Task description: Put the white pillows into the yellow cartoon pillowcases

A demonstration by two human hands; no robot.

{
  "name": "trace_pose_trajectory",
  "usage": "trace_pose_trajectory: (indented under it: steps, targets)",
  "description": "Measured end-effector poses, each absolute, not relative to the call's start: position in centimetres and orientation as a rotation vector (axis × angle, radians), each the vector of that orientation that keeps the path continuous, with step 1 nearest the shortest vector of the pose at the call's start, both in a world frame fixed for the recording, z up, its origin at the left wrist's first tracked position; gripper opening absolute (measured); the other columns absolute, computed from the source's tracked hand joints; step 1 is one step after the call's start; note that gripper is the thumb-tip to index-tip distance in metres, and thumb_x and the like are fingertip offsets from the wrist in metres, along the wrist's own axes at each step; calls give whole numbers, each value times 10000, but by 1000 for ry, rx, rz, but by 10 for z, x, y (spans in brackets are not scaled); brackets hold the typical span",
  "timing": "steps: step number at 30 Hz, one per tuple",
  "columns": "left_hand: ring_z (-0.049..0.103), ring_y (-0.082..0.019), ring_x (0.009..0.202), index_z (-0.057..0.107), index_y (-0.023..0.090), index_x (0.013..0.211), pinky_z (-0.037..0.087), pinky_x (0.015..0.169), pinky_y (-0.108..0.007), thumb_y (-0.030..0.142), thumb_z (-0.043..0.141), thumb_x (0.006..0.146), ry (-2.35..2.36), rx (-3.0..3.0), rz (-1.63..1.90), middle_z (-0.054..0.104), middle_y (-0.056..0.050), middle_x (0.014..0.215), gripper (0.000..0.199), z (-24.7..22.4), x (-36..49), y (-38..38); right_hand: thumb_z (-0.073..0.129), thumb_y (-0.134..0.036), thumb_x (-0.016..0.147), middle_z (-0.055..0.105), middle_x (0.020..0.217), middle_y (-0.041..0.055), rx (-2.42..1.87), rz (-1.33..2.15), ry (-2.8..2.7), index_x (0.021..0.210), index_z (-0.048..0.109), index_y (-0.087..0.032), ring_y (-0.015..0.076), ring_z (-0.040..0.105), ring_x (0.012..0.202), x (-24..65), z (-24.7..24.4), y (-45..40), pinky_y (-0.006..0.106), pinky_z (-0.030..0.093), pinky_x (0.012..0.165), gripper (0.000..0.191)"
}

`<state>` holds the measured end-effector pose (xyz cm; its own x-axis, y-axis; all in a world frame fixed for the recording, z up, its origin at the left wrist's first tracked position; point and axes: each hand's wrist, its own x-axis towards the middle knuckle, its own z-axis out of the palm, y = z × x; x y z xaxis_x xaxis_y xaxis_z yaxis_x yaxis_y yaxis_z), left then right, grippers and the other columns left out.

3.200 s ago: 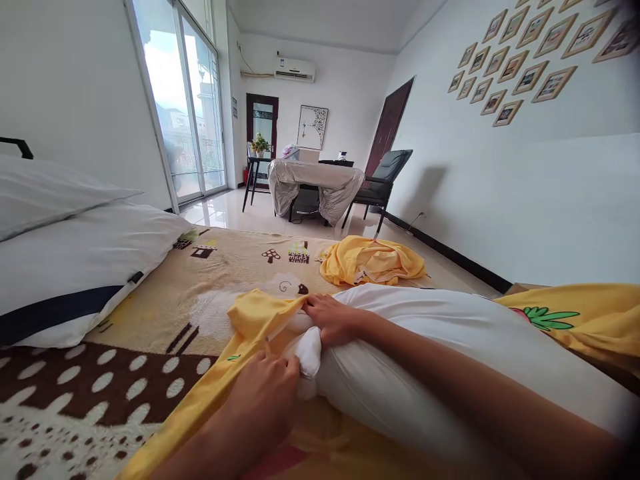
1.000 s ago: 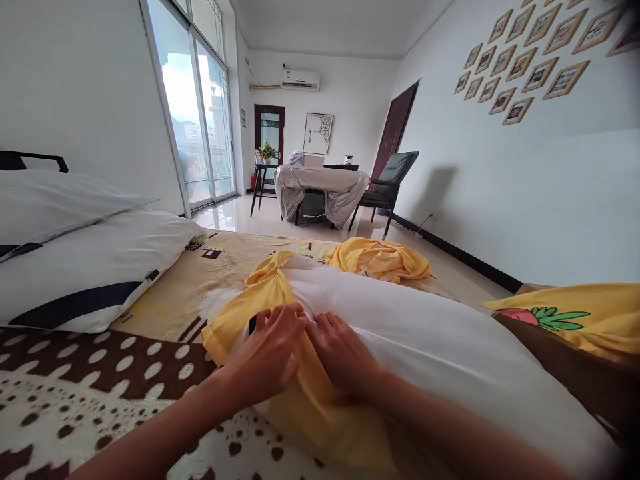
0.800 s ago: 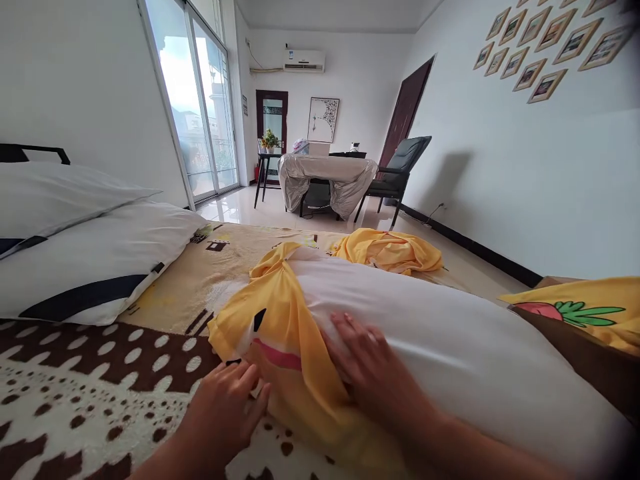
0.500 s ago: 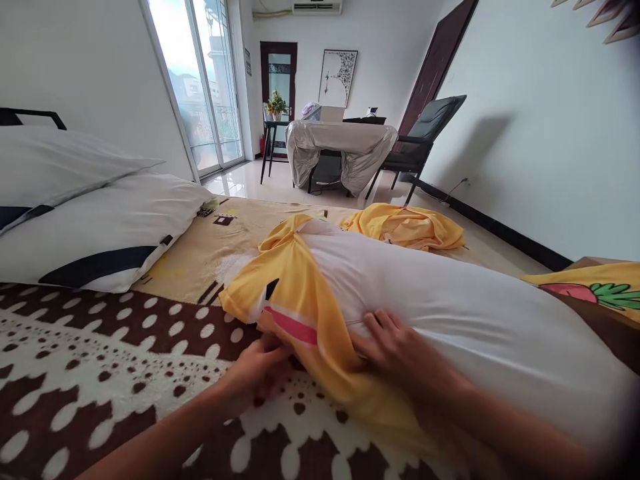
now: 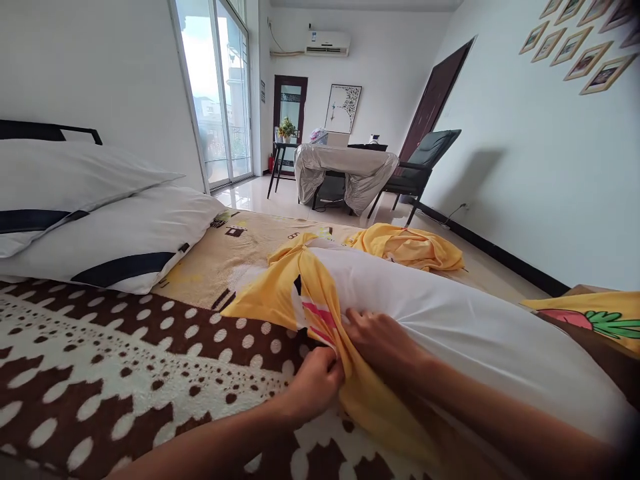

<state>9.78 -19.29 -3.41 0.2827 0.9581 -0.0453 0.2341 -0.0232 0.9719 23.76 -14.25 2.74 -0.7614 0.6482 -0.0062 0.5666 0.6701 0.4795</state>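
A: Head view. State the condition of the left hand.

B: The left hand (image 5: 319,379) is closed, with thumb and curled fingers clamped on a gathered fold of the yellow cover (image 5: 280,287), at the lower end of its pink stripe.

A: State the condition of the right hand.

B: The right hand (image 5: 380,339) has bent fingers drawn close together. It touches the white cushion (image 5: 460,313) where the cover's fold meets it. The fingertips are partly hidden; whether they grip cannot be told.

A: Describe the pose of each arm.

B: The left forearm enters at the bottom edge and slants up and to the right, back of the hand uppermost. The right forearm enters at the lower right and slants up and to the left, across the cushion. The hands are near each other, with the fold between them.

A: Locate the cover and cushion.

B: Both lie on the patterned blanket (image 5: 195,373). The cover spreads left of the cushion; a crumpled yellow cloth (image 5: 417,248) lies beyond.
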Motion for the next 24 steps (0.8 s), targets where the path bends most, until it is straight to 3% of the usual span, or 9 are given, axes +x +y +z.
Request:
trace_pose_trajectory:
  steps: [7,10,14,16,18,20,22,24]
  targets:
    - [338,-92,572,380,167,565,259,519,-231,58,442,699,1061,1764,592,399,36,568,183,-28,86,-192,465,-135,821,580,880,103,972,487,2826,898,612,-178,204,546,712,243,14,-141,287,349,543,172]
    - [408,-95,537,445,169,607,299,497,-217,191,448,794,1139,1758,438,456,31,574,188,-10,52,-206,525,-182,759,541,908,87,1102,263,2927,883,617,-193,214,510,805,250,19,-148,308,390,664,155]
    - [557,-140,677,625,179,856,402,653,-237,348,482,838,1276,1838,406,621,-11,720,222,9,0,-223,569,-139,647,493,1004,91,1200,-266,3037,967,617,-175,226,461,935,244,33,-151,349,383,852,325]
    - [570,-146,592,631,157,864,392,567,-244,435,487,840,1311,1618,385,631,-28,672,314,4,-23,-222,576,-134,635,499,1019,89,1174,-576,3048,983,616,-166,227,458,955,235,38,-149,358,370,895,352]
    - [573,-155,517,605,136,886,341,451,-235,531,521,809,1271,1225,448,648,-52,678,411,-10,-41,-214,580,-165,653,511,1004,84,1183,-848,3015,949,618,-158,226,465,948,224,40,-144,358,379,893,298]
    - [611,-168,584,577,140,968,356,439,-223,581,571,769,1218,868,671,679,-85,806,483,-26,-52,-203,599,-209,653,515,1018,82,1255,-1083,2937,954,613,-155,237,467,976,215,40,-141,370,381,908,306]
    - [631,-168,678,571,148,976,407,486,-219,574,597,764,1151,642,897,680,-89,875,477,-38,-52,-190,645,-228,601,514,1117,93,1345,-1308,2859,1034,595,-152,264,449,1071,211,42,-139,396,353,971,442]
    - [634,-174,678,585,147,929,438,510,-229,550,609,768,1106,523,1009,677,-78,813,435,-41,-43,-178,658,-207,565,519,1212,88,1361,-1631,2774,1134,562,-164,270,443,1139,213,44,-140,396,338,1010,579]
